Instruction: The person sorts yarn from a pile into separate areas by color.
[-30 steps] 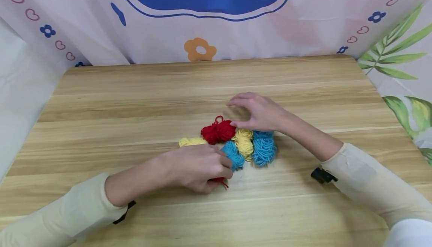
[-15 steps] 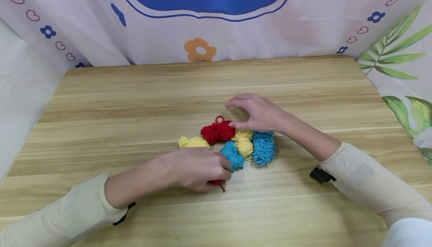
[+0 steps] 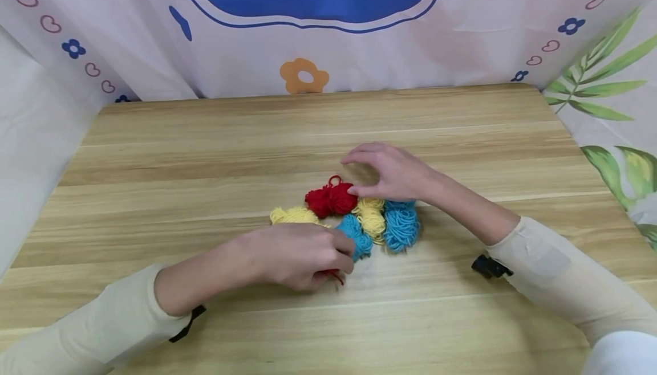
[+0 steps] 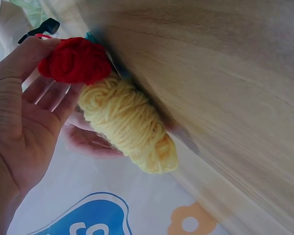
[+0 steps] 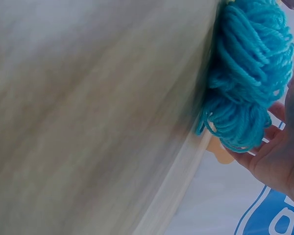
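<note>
My left hand [image 3: 303,256] pinches a small red yarn skein [image 4: 78,61] between thumb and fingers; in the head view it is mostly hidden, with only a loose red end showing. Right beside it lies a yellow skein [image 4: 130,122], pale and longish. My right hand [image 3: 390,170] arches over the back of the group, fingers apart and thumb tip at a second red skein [image 3: 331,199]. Below its palm sit another yellow skein [image 3: 371,218] and a larger blue skein [image 3: 401,227]. A smaller blue skein [image 3: 354,235] lies by the left fingertips.
The skeins are clustered on a wood-grain table [image 3: 205,153]. A white printed cloth [image 3: 246,50] hangs along the table's back edge, and a leaf-patterned cloth [image 3: 605,96] hangs at the right. Black wrist cameras stick out below both sleeves.
The left hand shifts slightly over the red skein, and its loose end moves a little. More of the left yellow skein shows than a second ago. The right hand stays nearly still.
</note>
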A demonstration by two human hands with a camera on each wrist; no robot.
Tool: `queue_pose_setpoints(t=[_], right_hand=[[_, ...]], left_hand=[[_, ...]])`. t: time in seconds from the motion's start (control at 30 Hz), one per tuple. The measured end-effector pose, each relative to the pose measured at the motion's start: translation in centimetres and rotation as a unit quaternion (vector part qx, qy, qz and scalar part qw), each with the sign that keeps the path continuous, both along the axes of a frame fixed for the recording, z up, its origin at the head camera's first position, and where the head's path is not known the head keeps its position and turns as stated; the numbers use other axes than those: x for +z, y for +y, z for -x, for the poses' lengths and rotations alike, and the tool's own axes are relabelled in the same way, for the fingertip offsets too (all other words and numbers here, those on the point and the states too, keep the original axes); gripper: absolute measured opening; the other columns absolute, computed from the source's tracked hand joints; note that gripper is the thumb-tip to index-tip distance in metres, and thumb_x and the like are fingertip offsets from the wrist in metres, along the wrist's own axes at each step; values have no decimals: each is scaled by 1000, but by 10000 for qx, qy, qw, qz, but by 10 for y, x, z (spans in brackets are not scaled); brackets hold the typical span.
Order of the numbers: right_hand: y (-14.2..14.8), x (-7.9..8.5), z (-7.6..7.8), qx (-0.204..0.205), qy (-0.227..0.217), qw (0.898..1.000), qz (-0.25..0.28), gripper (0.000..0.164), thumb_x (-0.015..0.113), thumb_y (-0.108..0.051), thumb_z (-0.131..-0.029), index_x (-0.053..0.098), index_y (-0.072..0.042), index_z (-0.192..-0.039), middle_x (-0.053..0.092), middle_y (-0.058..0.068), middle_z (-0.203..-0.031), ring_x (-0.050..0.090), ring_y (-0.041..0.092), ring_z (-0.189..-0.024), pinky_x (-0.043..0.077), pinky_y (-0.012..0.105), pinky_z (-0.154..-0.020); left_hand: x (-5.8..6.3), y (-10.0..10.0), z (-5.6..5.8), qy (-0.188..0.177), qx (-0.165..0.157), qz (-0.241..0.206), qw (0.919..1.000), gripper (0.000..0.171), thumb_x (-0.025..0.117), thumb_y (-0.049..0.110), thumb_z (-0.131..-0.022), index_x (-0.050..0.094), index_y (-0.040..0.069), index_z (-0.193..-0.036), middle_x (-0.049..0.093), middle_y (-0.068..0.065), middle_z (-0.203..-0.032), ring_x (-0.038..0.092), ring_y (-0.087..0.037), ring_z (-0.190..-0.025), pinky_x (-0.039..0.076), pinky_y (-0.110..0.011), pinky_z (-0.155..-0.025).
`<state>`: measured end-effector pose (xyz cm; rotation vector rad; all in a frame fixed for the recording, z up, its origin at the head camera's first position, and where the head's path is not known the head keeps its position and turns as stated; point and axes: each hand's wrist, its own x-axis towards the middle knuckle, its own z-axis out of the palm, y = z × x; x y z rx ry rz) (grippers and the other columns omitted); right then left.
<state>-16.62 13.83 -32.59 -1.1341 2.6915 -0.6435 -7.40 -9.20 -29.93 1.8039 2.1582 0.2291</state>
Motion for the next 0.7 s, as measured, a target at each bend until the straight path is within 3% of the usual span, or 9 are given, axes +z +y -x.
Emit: queue_pose_setpoints(t=[0.3,0.53,0.7], right_hand=[[-1,0,-2,36,-66,10000,-5,56,75,-40,-94,64,-11,-141,59,9,-146,51,30,-139,44,52,-113],[-2,1,-3,62,-106,9999,30,57,75,-41,-94,63,-10,-141,59,10,-147,51,32,-139,44,55,-112],[-2,0,-3,75,-112,9999,62,57,75,-40,-94,63,-10,-141,59,10,-147,51,32,-139,43,55,-113]], left_hand=[[1,-4,2,-249,115,-368,9989,11,75,11,-92,73,15,-102,63,2,-104,59,-10,-95,51,-14,-85],[0,-5,5,-618,189,-608,9961,26,76,7,-90,75,5,-116,71,-4,-122,62,-17,-116,50,-21,-101],[0,-6,7,-629,219,-575,9961,30,77,7,-90,75,4,-120,72,-4,-121,62,-17,-116,50,-22,-102]])
